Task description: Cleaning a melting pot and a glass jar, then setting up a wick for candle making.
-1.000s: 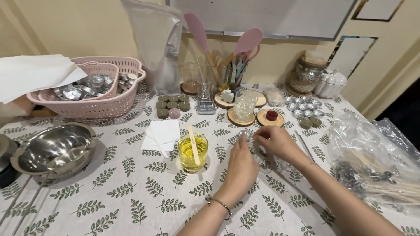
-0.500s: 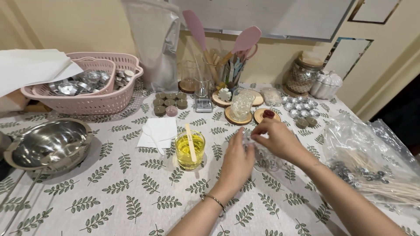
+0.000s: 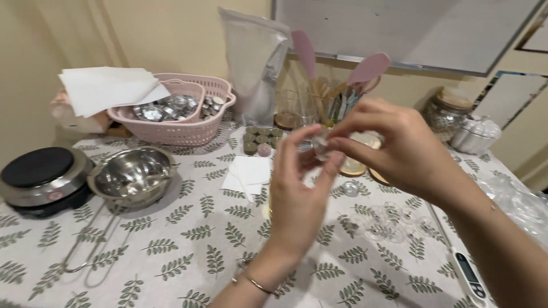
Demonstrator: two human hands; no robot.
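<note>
Left hand [image 3: 299,199] and right hand [image 3: 399,148] raised together above worktop [image 3: 188,251], fingertips pinched on small clear cup [image 3: 321,147]. Separating or inspecting step, apparently; next needs steady two-handed grip. More clear cups [image 3: 394,222] at 4 o'clock; steel bowl [image 3: 132,178] at 9.

Tabletop [image 3: 188,262]: covered in leaf-print cloth.
Hot plate [image 3: 40,171]: black-topped, at far left edge.
Steel bowl [image 3: 132,177]: just beside hot plate, long wire handle toward viewer.
Pink basket [image 3: 188,128]: at back, holding small metal cups, white paper [image 3: 105,88] draped on rim.
Silver pouch [image 3: 254,71]: upright against wall.
Thermometer [image 3: 468,274]: lying at lower right.
</note>
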